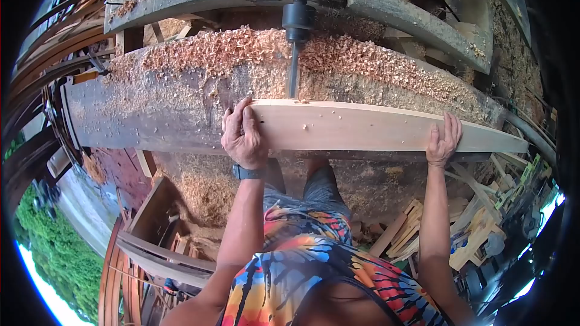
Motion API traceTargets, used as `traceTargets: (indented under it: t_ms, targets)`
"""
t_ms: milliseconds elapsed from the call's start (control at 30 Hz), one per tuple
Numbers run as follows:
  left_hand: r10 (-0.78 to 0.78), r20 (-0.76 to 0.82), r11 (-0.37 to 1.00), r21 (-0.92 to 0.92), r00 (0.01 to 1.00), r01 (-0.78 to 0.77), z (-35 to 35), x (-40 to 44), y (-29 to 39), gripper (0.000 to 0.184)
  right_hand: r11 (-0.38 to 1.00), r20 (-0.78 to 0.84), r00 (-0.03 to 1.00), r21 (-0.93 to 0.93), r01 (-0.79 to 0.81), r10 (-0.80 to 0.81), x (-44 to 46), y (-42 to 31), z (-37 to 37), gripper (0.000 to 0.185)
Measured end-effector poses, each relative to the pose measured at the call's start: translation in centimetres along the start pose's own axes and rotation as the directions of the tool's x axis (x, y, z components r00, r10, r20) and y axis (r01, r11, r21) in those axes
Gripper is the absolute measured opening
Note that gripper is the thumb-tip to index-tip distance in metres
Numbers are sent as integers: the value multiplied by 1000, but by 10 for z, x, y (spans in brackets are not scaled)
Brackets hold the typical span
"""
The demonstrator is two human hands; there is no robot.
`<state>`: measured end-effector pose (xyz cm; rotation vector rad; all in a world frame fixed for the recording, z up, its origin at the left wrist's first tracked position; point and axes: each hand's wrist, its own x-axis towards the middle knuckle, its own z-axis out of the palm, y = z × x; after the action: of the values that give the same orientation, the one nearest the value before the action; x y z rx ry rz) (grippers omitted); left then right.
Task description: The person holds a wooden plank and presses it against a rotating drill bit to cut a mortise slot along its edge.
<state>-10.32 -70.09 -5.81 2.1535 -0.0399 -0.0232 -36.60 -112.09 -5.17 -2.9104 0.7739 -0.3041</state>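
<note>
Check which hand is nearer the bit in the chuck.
Left. The left hand is on the board's left end, just left of the bit and a little nearer the body; the right hand is farther off, well to the bit's right along the board.

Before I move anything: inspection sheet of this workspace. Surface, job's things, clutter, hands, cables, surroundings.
Surface: dark bench, shavings heaped along its far side.
Job's things: pale board with a few chips on it; tool bit ends close to its far edge, contact unclear.
Clutter: wood offcuts at lower right.
Hands: left hand grips the board's left end; right hand is on it toward the right end.
Cables: none certain.
Surroundings: reddish wood strips at lower left, greenery beyond.
</note>
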Motion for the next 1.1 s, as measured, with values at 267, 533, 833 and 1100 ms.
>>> traceTargets:
  t_ms: [267,533,833,1100]
  targets:
    - [21,2,999,47,1000,-21,3,9,9,22,1000,10,1000,4,-6,6,4,0,0,53]
    - [23,3,996,83,1000,-23,4,13,14,21,1000,36,999,17,-10,10,9,-4,-3,52]
    - [46,6,994,97,999,-46,10,25,20,21,999,38,999,17,-37,36,16,-5,-1,54]
    - [62,-22,991,124,998,-59,16,37,25,21,998,41,998,17,-54,53,20,-4,1,56]
